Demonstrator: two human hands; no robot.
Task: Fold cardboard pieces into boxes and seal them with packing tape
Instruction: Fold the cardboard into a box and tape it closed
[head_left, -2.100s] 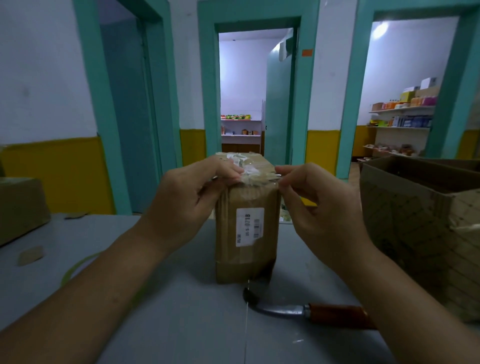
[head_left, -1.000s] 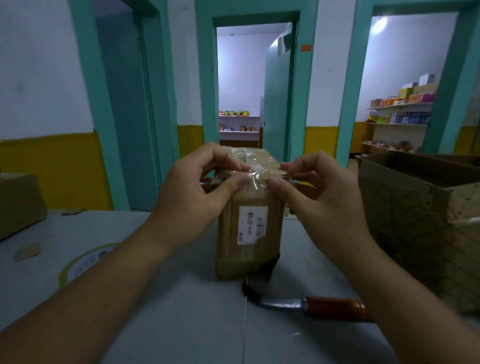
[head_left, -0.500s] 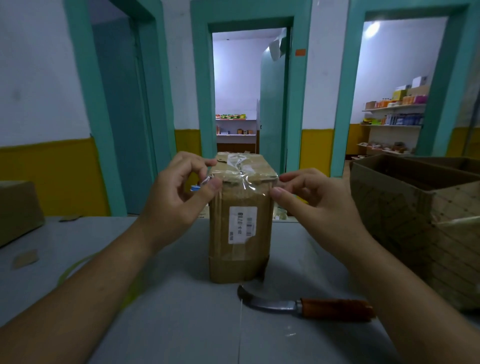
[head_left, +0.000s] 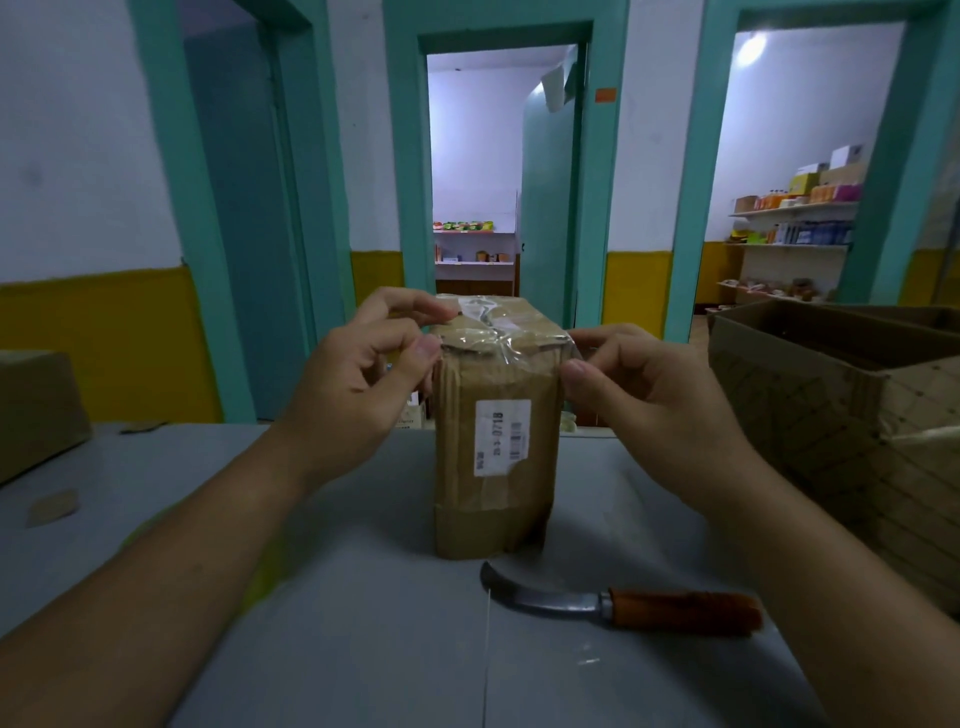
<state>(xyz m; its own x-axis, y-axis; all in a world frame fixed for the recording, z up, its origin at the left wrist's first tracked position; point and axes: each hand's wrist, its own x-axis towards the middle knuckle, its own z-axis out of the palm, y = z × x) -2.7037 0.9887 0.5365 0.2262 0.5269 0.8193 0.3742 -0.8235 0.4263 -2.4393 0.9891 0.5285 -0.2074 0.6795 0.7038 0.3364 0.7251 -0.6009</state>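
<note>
Knife (head_left: 623, 605) lies nearest you on the counter (head_left: 363, 649), blade tip toward the box and handle to your right, likely parked within reach for cutting. The box (head_left: 493, 467) stands on end just behind it, with its long axis vertical, labelled face toward you and taped end up. It is probably upright so you can work the top seam. Your left grip (head_left: 358, 384) and right grip (head_left: 654, 395) are each partly closed. Thumb and curled fingers pinch a top corner over the clear tape (head_left: 498, 343), seemingly pressing it flat. An open carton (head_left: 831, 389) sits further right.
</note>
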